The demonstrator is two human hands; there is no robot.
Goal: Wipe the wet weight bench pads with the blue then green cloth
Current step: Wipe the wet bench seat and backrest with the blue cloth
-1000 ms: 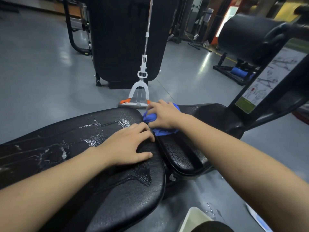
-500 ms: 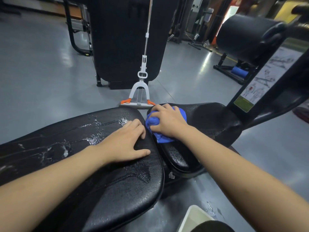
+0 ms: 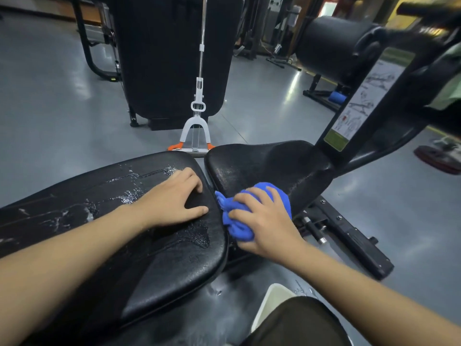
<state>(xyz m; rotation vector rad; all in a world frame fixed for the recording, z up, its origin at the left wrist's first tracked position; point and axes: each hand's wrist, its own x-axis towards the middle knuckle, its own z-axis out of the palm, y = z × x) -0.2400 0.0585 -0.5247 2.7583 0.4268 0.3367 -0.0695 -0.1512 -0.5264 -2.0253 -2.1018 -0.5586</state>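
Bracing flat and relaxed on the wet back pad (image 3: 104,221) at centre frame, the left hand (image 3: 174,198) is steadying the bench while the right hand (image 3: 264,221) is clutching the bunched blue cloth (image 3: 282,198) against the seat pad (image 3: 269,166), fingers curled to press moisture off.

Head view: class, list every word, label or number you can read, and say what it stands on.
No text can be read.
Placard on the machine's frame: exercise drawings and print, too blurred to read.
Its green strip: no legible words.
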